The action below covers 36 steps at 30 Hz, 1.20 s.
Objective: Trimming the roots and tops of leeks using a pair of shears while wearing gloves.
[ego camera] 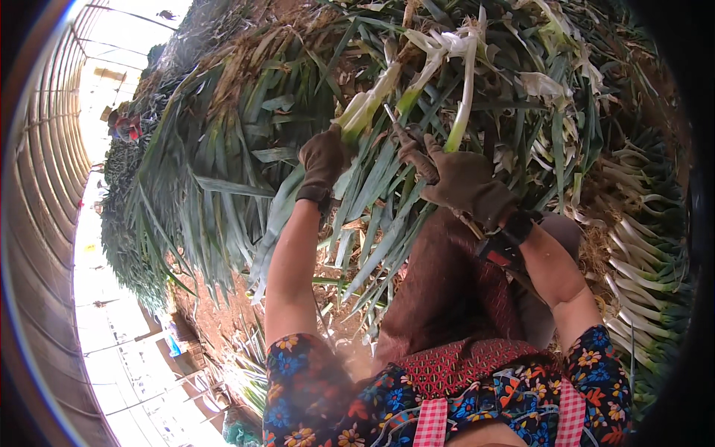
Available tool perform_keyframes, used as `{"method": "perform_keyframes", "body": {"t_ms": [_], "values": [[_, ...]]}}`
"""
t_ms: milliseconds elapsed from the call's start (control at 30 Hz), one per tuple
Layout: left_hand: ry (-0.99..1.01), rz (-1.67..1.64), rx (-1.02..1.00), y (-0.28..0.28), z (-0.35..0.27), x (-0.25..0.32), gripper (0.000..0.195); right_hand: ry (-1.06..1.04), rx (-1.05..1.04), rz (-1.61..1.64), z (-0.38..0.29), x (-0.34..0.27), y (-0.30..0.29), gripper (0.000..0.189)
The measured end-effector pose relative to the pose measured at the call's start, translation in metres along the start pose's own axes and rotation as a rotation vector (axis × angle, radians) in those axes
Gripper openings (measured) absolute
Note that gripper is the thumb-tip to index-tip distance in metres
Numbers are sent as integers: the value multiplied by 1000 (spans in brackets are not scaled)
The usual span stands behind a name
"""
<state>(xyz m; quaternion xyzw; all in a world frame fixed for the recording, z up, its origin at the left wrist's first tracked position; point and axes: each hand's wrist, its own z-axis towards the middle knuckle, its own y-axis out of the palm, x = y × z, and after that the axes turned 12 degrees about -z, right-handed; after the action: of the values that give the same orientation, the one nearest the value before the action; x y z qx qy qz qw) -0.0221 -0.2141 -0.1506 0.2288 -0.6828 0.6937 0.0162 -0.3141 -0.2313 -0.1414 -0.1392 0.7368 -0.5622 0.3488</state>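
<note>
My left hand (323,159), in a brown glove, is closed round the green part of a leek (366,109), whose white end points up and away. In my right hand (469,181), also gloved, is an air blow gun (414,148) with a thin metal nozzle, aimed up and left near the leeks. A hose runs back from it beneath my wrist. Just beyond the right hand lie more leeks with pale stems (462,120) and peeled white skins (453,43). Long green leaves hang below and between both hands.
A large heap of untrimmed leeks (223,128) spreads ahead and to the left. At the right, leeks with white stems (637,274) lie in a row. Bare soil (223,313) shows at lower left. A ribbed wall (42,184) curves along the far left.
</note>
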Motion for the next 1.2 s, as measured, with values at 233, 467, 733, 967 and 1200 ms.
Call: {"method": "perform_keyframes", "body": {"t_ms": [233, 467, 733, 967, 1200], "values": [[205, 300, 60, -8, -19, -5, 47, -60, -74, 9, -12, -5, 3, 105], [330, 496, 165, -25, -42, 11, 27, -9, -21, 39, -8, 6, -3, 105], [133, 0, 158, -21, -121, -2, 20, 4, -83, -13, -7, 4, -11, 103], [-396, -319, 33, 8, -211, 11, 45, -43, -136, 17, 0, -8, 3, 104], [-531, -718, -19, 29, -233, -4, 47, -52, -135, -43, 7, -25, 10, 107]]}}
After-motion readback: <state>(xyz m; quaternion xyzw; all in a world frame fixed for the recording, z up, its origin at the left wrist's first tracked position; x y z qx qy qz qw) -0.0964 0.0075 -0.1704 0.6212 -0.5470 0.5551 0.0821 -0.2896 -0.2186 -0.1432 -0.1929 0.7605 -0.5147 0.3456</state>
